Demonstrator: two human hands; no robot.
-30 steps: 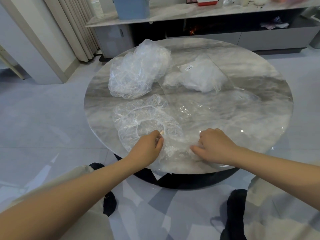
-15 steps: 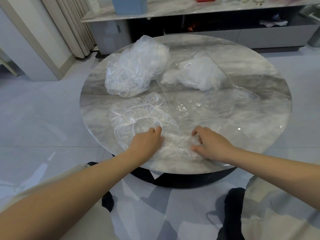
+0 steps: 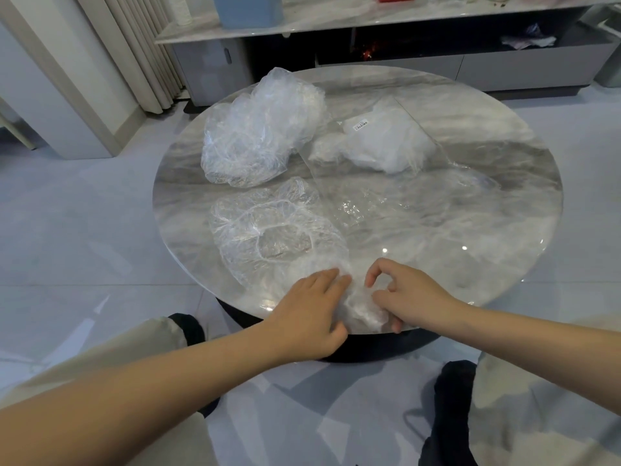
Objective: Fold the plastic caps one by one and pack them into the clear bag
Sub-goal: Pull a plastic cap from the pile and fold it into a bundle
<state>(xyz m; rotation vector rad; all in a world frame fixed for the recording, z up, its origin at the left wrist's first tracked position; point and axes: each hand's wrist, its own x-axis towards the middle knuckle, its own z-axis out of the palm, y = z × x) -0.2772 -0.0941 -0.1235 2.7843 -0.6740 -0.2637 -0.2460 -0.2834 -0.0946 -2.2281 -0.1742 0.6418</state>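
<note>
A folded clear plastic cap [image 3: 364,309] lies bunched at the near edge of the round marble table [image 3: 437,230]. My left hand [image 3: 311,312] presses on its left side with fairly straight fingers. My right hand [image 3: 408,297] grips its right side, fingers curled round the plastic. An open plastic cap [image 3: 268,240] with an elastic rim lies spread just beyond my left hand. A heap of loose caps [image 3: 258,136] sits at the back left. The clear bag [image 3: 386,203] lies flat across the middle, with white packed caps [image 3: 386,142] at its far end.
A low grey cabinet [image 3: 403,58] with a marble top stands behind the table. Curtains [image 3: 141,45] hang at the back left. My knees and dark socks [image 3: 450,408] are below the table edge on the tiled floor.
Both hands have drawn closer together toward the table's near edge, gathering the cap into a tighter bundle between them. The view has tilted slightly downward.
</note>
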